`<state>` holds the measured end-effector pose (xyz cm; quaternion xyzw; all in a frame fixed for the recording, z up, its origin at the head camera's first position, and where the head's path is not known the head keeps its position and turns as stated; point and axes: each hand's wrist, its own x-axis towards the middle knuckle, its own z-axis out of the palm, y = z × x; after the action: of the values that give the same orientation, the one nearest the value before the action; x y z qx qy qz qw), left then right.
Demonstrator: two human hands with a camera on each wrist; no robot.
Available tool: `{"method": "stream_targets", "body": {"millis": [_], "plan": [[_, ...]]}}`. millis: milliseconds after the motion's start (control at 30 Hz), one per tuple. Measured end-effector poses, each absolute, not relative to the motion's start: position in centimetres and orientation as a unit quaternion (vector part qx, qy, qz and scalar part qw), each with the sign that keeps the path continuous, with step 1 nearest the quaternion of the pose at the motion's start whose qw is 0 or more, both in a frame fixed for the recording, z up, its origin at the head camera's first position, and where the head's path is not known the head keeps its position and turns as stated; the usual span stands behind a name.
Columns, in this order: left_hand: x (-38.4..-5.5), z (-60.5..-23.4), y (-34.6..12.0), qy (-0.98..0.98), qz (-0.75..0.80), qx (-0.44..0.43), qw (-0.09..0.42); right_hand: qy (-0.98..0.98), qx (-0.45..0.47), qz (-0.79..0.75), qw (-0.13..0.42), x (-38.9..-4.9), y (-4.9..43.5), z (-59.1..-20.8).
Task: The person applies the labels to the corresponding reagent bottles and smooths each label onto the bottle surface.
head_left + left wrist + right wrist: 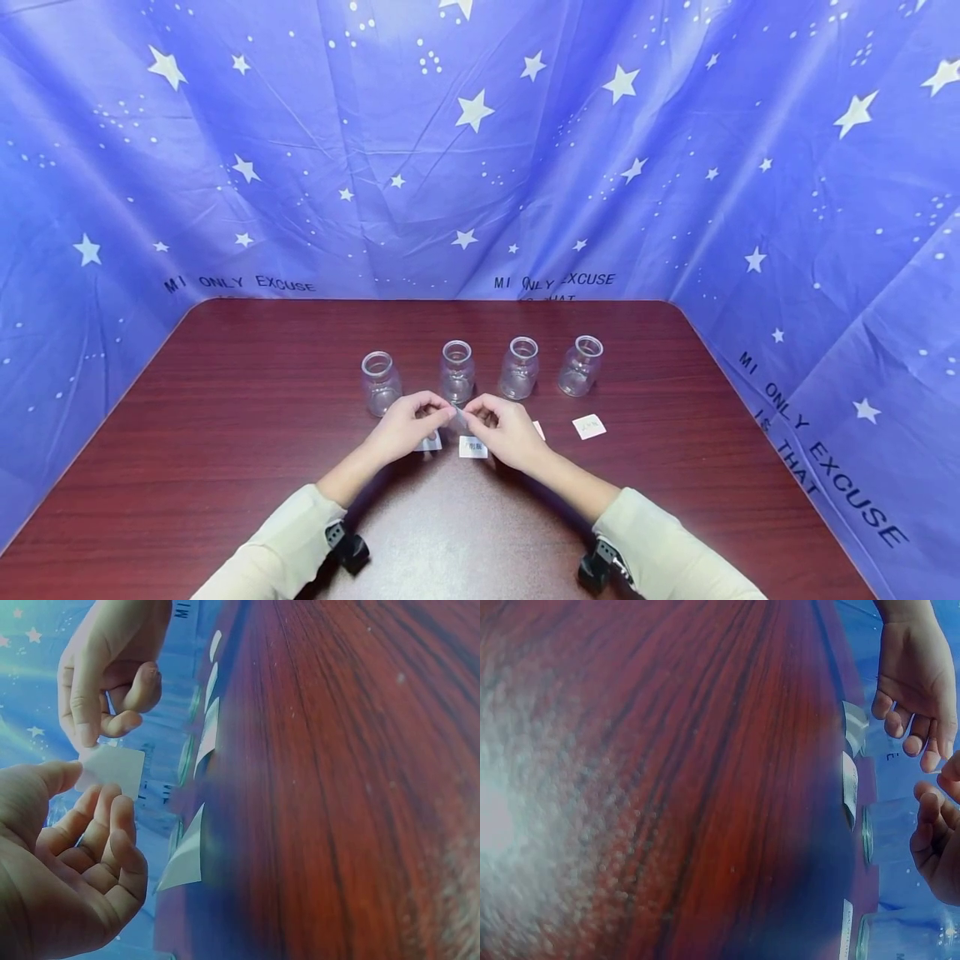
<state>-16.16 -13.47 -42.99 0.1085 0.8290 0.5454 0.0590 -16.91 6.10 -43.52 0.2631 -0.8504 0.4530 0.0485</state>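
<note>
A small whitish square piece (118, 766), thin like paper or film, is between my two hands above the table. My left hand (405, 429) pinches one edge of it with the thumb and fingers. At the neighbouring corner my right hand (513, 433) pinches it with its fingertips. In the head view the piece looks greyish and is mostly covered by fingers. Beneath the hands lie a white label (473, 447) with dark writing and another white label (431, 442), partly hidden by my left hand. A third label (539, 430) peeks out behind my right hand.
Several clear glass jars without lids stand in a row beyond the hands: a left jar (381, 385), two middle jars and a right jar (581, 367). Another white label (589, 427) lies at the right. A blue starry curtain (420, 167) surrounds the dark red table (225, 400).
</note>
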Motion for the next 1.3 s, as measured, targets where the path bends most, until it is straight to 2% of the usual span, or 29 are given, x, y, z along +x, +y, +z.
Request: {"method": "stream_targets", "body": {"millis": [767,1300], "plan": [[-16.43,-43.51,-13.38,0.822,0.555,0.121,0.042,-0.850,0.305,0.422,0.082,-16.74,5.51,-43.69],[-16.57,-43.51,-13.63,0.825,0.556,0.092,0.037,-0.849,0.259,0.454,0.080,-17.32,6.16,-43.41]]}}
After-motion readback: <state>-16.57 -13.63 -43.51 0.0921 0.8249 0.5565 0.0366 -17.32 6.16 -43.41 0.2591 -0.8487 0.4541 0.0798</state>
